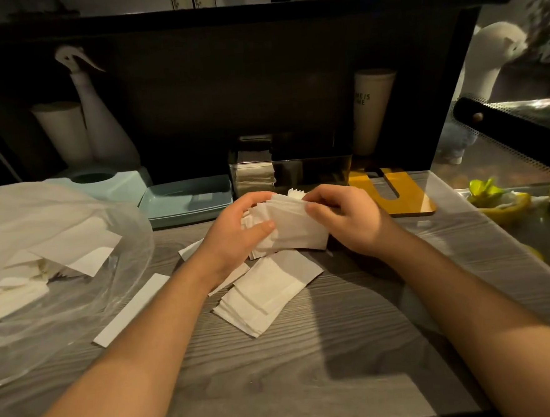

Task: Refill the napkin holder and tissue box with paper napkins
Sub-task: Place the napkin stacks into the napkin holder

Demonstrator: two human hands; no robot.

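White paper napkin stack (296,226) is sitting at frame center, both hands gripping it above the grey wood-grain counter (278,371). Left hand (236,233) is curling around its left end, thumb pressing the front. Right hand (346,218) is pinching the top right edge. Mirrored napkin holder (289,171) is standing at 12 o'clock, just behind; loose napkins (263,293) are lying at 6 o'clock; teal tissue box (102,184) at 10 o'clock.

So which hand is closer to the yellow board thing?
Right. The right hand grips the napkin stack just left of the yellow board; the left hand holds the stack's far side, farther away.
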